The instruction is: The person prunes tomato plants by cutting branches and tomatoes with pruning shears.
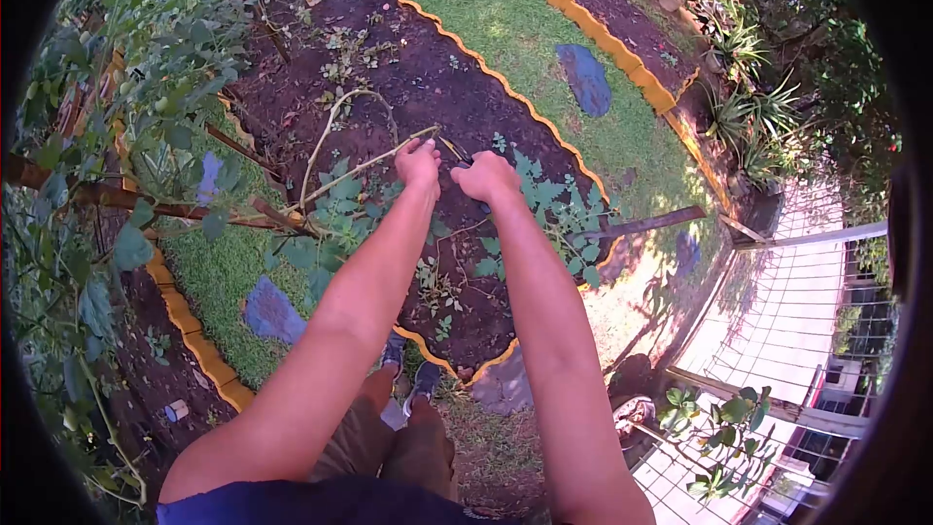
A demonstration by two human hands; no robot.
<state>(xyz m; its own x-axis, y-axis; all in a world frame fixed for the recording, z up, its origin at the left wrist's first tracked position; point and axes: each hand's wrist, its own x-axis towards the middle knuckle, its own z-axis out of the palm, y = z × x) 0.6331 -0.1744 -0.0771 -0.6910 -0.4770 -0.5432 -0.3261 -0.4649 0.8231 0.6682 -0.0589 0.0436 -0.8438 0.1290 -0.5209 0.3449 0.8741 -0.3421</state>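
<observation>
My left hand point(418, 163) is closed around a long yellowish-green plant stem point(364, 166), whose tip sticks out just past my fingers. That stem runs down to the left toward a wooden pole. Close by, my right hand point(486, 178) grips what look like pruning shears point(453, 149). Their narrow blades point up and left, near the stem's tip; most of the handle is hidden by my hand. Another bare stem point(321, 141) arches up behind the held one. Leafy green plants point(556, 209) grow beneath and beside my hands.
Dark soil point(466, 87) fills a bed edged with scalloped orange border point(544, 122). Grass with flat stepping stones point(583, 79) curves around it. A wooden pole point(155, 202) and dense tomato-like vines point(146, 117) stand on the left. Wire fencing point(768, 292) is on the right.
</observation>
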